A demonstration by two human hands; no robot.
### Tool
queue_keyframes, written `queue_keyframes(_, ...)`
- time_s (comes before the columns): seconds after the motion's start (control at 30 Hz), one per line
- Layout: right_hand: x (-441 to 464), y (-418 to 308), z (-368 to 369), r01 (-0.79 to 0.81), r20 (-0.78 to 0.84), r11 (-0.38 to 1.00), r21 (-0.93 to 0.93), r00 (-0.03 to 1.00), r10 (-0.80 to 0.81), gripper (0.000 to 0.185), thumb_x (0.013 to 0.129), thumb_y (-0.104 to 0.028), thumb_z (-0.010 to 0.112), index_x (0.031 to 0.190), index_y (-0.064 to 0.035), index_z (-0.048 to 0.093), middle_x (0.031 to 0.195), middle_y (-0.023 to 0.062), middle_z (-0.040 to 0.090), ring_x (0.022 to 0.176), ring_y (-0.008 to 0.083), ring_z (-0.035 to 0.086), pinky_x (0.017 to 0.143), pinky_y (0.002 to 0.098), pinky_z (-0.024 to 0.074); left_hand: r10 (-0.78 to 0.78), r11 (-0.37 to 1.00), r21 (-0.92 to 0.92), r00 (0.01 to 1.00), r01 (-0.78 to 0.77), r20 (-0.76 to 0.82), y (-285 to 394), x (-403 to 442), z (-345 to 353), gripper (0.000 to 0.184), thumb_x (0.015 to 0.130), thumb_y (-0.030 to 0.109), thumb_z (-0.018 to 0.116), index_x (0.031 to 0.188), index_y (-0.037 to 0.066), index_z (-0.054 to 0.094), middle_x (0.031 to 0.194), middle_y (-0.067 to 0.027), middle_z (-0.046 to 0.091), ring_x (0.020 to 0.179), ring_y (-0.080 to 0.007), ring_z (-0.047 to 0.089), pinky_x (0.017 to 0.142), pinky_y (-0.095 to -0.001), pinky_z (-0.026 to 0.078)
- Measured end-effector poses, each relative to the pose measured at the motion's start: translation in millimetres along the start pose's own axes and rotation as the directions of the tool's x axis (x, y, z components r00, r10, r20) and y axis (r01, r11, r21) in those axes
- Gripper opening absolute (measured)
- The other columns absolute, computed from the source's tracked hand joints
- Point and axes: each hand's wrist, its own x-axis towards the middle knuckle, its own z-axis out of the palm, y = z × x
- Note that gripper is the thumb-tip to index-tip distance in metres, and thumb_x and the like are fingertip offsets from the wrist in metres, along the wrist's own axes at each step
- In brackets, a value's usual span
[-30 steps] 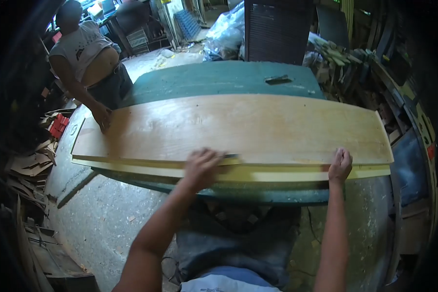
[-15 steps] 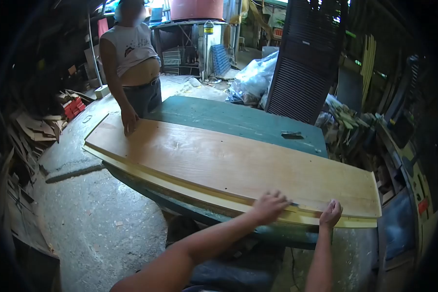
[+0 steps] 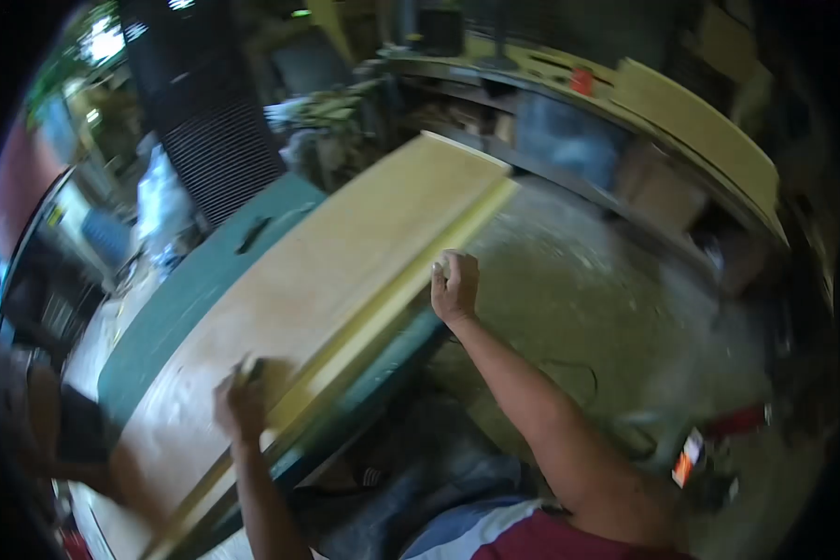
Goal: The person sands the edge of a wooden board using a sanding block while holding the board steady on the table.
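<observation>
A long, light plywood panel with pale edge strips lies across a green tabletop. My left hand is over the panel near its front edge, fingers closed; a small dark shape shows at the fingertips, too blurred to name. My right hand is beside the front edge strip towards the far end, its fingers curled and the thumb against them. Whatever it may hold is hidden, and contact with the strip cannot be made out. A narrow dark object lies on the green tabletop.
A co-worker's arm reaches to the panel's near-left end. A dark louvered door stands behind the table. A cluttered workbench with a red object runs along the right. A cable lies on the floor.
The head view has swung right and tilted, so the panel now runs diagonally. My left hand has moved away from my right, back along the panel towards the co-worker's end.
</observation>
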Motion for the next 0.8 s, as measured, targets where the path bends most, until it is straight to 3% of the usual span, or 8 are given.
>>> queue_keyframes(0.17,-126.8,150.2,-140.6,-0.835,0.165,0.418,-0.356,0.385,0.908,0.029,0.102,-0.025,0.055,0.119,-0.0032,0.066,0.112,0.0192,0.068,0.106,0.0372,0.065,0.086,0.0518,0.0507,-0.098,0.99,0.099,0.993,0.104,-0.064,-46.0,-5.7,-2.8,0.05,0.083,0.017,0.078,0.132,0.01,0.071,0.114,-0.0096,0.074,0.105,-0.0327,0.067,0.091,-0.0446,0.055)
queue_keyframes(0.27,-178.1,166.6,-242.8,-0.808,0.234,-0.09,-0.582,-0.272,0.933,0.025,0.101,-0.02,0.052,0.104,-0.0002,0.068,0.085,0.0187,0.067,0.073,0.0304,0.066,0.058,0.0503,0.0548,-0.095,0.988,0.114,0.991,0.106,-0.098,-53.7,-6.5,4.7,0.051,0.082,0.016,0.079,0.132,0.01,0.071,0.115,-0.0098,0.073,0.106,-0.0327,0.066,0.092,-0.0445,0.055)
queue_keyframes(0.33,-231.8,272.3,-306.1,-0.289,0.286,0.14,-0.947,-0.564,0.774,0.024,0.101,-0.021,0.053,0.102,-0.0026,0.069,0.094,0.0198,0.068,0.076,0.0296,0.068,0.066,0.0534,0.0578,-0.084,0.993,0.074,0.988,0.094,-0.127,-55.9,-6.3,19.3,0.051,0.082,0.017,0.08,0.132,0.013,0.072,0.116,-0.009,0.073,0.107,-0.0315,0.067,0.092,-0.0437,0.055)
queue_keyframes(0.43,-73.0,333.4,-367.2,0.26,0.231,0.195,-0.946,0.117,0.966,0.021,0.102,-0.022,0.054,0.102,-0.009,0.071,0.097,0.0139,0.07,0.079,0.0243,0.068,0.07,0.0462,0.0572,-0.111,0.992,0.038,0.985,0.117,-0.131,-44.8,-6.8,3.4,0.049,0.082,0.015,0.08,0.13,0.025,0.074,0.114,-0.006,0.076,0.107,-0.0285,0.069,0.093,-0.0416,0.057)
queue_keyframes(0.53,169.1,359.1,-406.0,0.373,0.246,-0.344,-0.862,0.9,0.361,0.02,0.103,-0.022,0.055,0.102,-0.0153,0.073,0.1,0.0079,0.072,0.083,0.0191,0.068,0.074,0.0389,0.0567,-0.034,0.996,-0.088,0.983,0.018,-0.183,-40.2,-5.0,3.9,0.044,0.083,0.018,0.08,0.126,0.029,0.076,0.111,-0.0048,0.077,0.105,-0.0272,0.07,0.088,-0.041,0.058)
queue_keyframes(0.57,242.9,355.1,-405.3,0.166,0.19,-0.401,-0.901,0.982,-0.02,0.02,0.104,-0.023,0.055,0.101,-0.0174,0.074,0.101,0.006,0.073,0.084,0.0173,0.068,0.076,0.0365,0.0565,-0.123,0.992,-0.014,0.988,0.122,-0.098,-28.8,-4.0,-8.8,0.045,0.082,0.022,0.082,0.126,0.029,0.076,0.111,-0.005,0.077,0.105,-0.0271,0.071,0.086,-0.041,0.058)
queue_keyframes(0.67,402.3,300.2,-345.5,-0.087,-0.064,0.882,-0.463,0.996,0.065,0.035,0.108,-0.036,0.051,0.122,-0.0069,0.065,0.111,0.0116,0.071,0.101,0.0242,0.067,0.091,0.0387,0.0514,-0.055,0.995,0.076,0.982,0.07,-0.183,-48.5,-5.2,-3.4,0.043,0.08,0.03,0.082,0.122,0.021,0.077,0.106,-0.0051,0.076,0.1,-0.0283,0.07,0.083,-0.0429,0.058)
queue_keyframes(0.8,403.2,195.0,-191.9,0.029,0.021,0.997,-0.07,0.999,-0.028,0.05,0.11,-0.043,0.05,0.134,-0.0007,0.06,0.116,0.0147,0.07,0.11,0.0281,0.066,0.099,0.0407,0.0488,-0.088,0.987,0.116,0.975,0.113,-0.203,-47.6,-6.8,6.5,0.041,0.082,0.03,0.079,0.121,0.018,0.076,0.105,-0.0047,0.075,0.099,-0.0286,0.069,0.081,-0.0435,0.058)
